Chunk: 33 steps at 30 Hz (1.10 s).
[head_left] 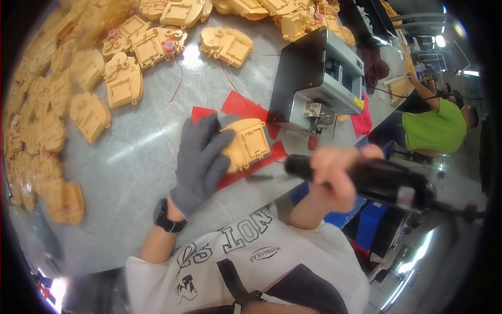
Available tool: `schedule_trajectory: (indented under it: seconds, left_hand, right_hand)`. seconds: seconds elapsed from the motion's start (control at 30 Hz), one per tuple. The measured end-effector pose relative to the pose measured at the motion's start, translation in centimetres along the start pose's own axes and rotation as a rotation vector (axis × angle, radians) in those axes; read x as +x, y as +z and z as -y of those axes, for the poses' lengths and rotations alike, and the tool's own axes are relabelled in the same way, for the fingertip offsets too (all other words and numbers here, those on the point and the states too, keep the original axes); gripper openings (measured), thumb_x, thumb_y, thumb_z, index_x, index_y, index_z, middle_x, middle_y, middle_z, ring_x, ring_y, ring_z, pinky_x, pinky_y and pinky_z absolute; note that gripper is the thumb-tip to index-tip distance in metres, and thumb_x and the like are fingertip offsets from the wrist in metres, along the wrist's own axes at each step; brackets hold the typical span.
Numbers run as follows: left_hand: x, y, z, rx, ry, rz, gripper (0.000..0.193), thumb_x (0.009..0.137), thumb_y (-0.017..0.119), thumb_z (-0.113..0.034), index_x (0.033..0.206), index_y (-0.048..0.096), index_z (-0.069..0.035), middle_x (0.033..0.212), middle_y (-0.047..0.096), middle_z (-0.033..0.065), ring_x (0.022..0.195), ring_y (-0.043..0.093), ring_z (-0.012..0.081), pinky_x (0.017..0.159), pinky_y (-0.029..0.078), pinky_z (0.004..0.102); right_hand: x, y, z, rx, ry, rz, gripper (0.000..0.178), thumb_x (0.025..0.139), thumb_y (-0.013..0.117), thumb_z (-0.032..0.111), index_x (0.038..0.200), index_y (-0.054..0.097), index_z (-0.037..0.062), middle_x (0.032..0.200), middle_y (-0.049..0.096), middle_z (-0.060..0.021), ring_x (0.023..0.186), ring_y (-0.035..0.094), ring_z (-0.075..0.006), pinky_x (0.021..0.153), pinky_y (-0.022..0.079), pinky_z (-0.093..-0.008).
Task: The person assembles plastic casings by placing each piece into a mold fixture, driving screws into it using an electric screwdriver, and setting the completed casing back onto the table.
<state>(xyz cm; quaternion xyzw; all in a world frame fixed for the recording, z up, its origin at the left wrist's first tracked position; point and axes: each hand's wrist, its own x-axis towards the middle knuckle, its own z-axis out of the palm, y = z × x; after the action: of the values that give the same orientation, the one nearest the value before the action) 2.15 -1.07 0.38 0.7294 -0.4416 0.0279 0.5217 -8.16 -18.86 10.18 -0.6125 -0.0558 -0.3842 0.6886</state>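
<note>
My left hand [197,159], in a grey glove, is closed on the left edge of a yellow plastic housing [250,144]. The housing rests over red sheet pieces [241,106] on the grey table, and a rectangular recess shows on its upper side. To the right of it, my bare right hand [334,175] grips a black electric screwdriver [392,180], blurred by motion. Its dark nose and thin bit point left toward the housing, apart from it. A cord trails from the tool's right end.
Beyond the housing stands a black and grey screw feeder [298,68]. Yellow housings [123,81], some with thin red wires, are heaped along the left and far sides of the grey table [133,141]. A person in a green shirt [434,128] is at the right.
</note>
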Motion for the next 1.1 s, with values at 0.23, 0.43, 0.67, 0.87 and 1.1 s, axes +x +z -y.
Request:
schedule_trajectory:
  seconds: [0.23,0.43,0.67,0.87,1.1]
  left_hand:
    - [-1.0,-0.1,-0.5,-0.018,-0.135,0.064,0.037,0.083,0.045,-0.016,0.116,0.053,-0.002,0.124,0.046,0.0233,0.114,0.046,0.035,0.106,0.019,0.0479]
    - [-1.0,-0.5,-0.5,-0.026,-0.173,0.068,0.036,0.083,0.046,-0.016,0.116,0.053,-0.002,0.124,0.047,0.0232,0.115,0.045,0.0348,0.106,0.019,0.0463]
    - [-1.2,-0.4,-0.2,-0.04,-0.157,0.042,0.035,0.083,0.047,-0.016,0.114,0.054,-0.002,0.123,0.048,0.0227,0.117,0.045,0.0347,0.106,0.02,0.0451]
    - [-1.3,-0.6,0.2,-0.069,-0.165,0.032,0.036,0.082,0.049,-0.017,0.114,0.054,-0.003,0.121,0.049,0.0208,0.108,0.05,0.0335,0.105,0.021,0.045]
    - [-1.0,-1.1,0.0,-0.116,-0.163,0.064,0.036,0.083,0.05,-0.019,0.117,0.052,-0.006,0.12,0.048,0.0204,0.108,0.05,0.0345,0.104,0.022,0.0475]
  right_hand:
    - [5.4,-3.2,0.3,-0.363,-0.1,-0.393,0.046,0.07,0.051,0.001,0.114,0.038,0.0012,0.062,0.05,-0.0079,0.05,0.048,-0.0157,0.056,0.043,-0.0323]
    - [3.9,-2.9,-0.4,-0.245,0.084,-0.326,0.042,0.07,0.052,-0.001,0.11,0.039,0.0036,0.062,0.047,-0.0066,0.05,0.047,-0.0157,0.056,0.042,-0.0334]
    - [-1.1,3.3,1.3,0.143,-0.005,0.07,0.051,0.071,0.054,-0.005,0.114,0.031,0.007,0.066,0.051,-0.0095,0.051,0.051,-0.0202,0.055,0.043,-0.0368]
    - [-1.1,6.0,-0.3,0.089,0.001,0.163,0.048,0.071,0.052,-0.008,0.112,0.03,0.0042,0.064,0.05,-0.0083,0.05,0.05,-0.0188,0.052,0.042,-0.0332]
    - [-1.2,7.5,-1.3,-0.093,0.143,0.158,0.047,0.07,0.055,0.004,0.113,0.035,0.0074,0.062,0.048,-0.0055,0.048,0.048,-0.0171,0.052,0.042,-0.0328]
